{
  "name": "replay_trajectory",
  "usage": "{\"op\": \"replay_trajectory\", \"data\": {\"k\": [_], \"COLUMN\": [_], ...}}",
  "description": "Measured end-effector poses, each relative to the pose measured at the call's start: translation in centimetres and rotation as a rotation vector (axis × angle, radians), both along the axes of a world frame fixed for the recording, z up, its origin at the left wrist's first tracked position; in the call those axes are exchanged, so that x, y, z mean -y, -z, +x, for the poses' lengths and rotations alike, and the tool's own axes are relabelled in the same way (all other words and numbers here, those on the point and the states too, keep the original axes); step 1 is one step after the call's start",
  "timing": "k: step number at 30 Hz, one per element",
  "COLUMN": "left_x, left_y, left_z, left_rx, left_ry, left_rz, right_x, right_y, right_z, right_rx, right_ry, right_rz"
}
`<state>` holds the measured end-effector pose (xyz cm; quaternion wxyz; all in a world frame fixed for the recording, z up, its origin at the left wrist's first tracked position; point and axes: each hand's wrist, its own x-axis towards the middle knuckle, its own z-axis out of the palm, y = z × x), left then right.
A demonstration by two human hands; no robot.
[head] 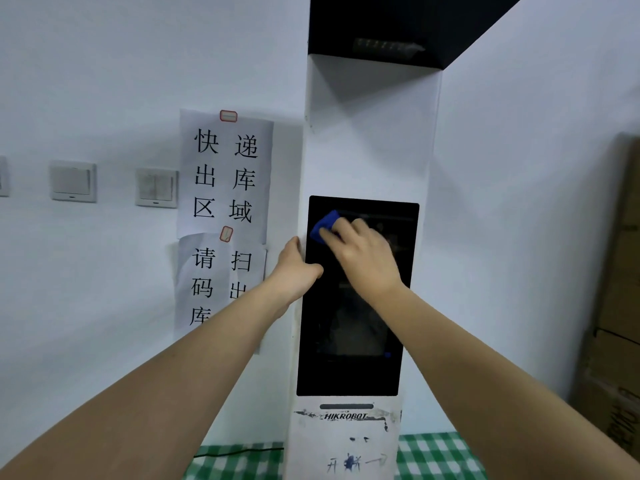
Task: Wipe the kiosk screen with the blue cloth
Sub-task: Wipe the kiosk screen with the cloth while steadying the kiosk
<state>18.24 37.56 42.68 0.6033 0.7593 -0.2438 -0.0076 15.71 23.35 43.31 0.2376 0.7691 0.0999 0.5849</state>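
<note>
A tall white kiosk (370,133) stands against the wall, with a dark upright screen (349,341) in its front. My right hand (363,254) presses a folded blue cloth (323,226) flat against the upper left part of the screen; only a corner of the cloth shows past my fingers. My left hand (294,268) grips the kiosk's left edge beside the screen, thumb on the front and fingers hidden behind the side.
Paper notices (225,174) with printed characters hang on the wall just left of the kiosk, and two light switches (114,183) sit further left. Cardboard boxes (616,306) stand at the right edge. A green checked cloth (440,455) and a black cable (239,452) lie below.
</note>
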Motion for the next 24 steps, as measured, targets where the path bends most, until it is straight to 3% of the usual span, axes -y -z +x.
{"op": "replay_trajectory", "data": {"k": [2,6,8,12,14,17,19,21,24], "left_x": [0.2,0.3,0.2,0.1,0.1,0.1,0.1,0.1,0.1], "left_y": [-0.1,-0.3,-0.3,-0.3,-0.2,-0.2,-0.2,-0.1,0.0], "left_z": [-0.3,-0.6,-0.8,-0.8,-0.9,-1.1,-1.4,-1.4,-1.3], "left_rx": [-0.001,0.005,0.009,0.014,0.005,-0.003,-0.002,-0.001,0.003], "left_ry": [-0.010,-0.014,-0.011,-0.020,-0.016,-0.011,-0.010,-0.015,-0.016], "left_rz": [-0.001,0.018,0.025,0.020,0.021,0.023,0.013,0.003,0.004], "right_x": [1.0,2.0,1.1,1.0,2.1,2.8,2.2,1.8,2.6], "right_y": [-0.7,-1.8,-1.3,-0.1,-1.2,-2.1,-1.5,-0.5,-0.2], "right_z": [-0.8,-0.5,0.0,-0.6,-1.2,-1.0,-0.4,-0.1,-1.1], "right_rx": [-0.025,0.125,0.157,0.011,0.014,0.141,0.167,0.128,-0.010], "right_ry": [0.045,0.066,0.059,0.010,0.038,0.048,0.018,0.001,0.027], "right_rz": [-0.118,0.292,0.383,0.033,0.001,0.373,0.481,0.385,0.077]}}
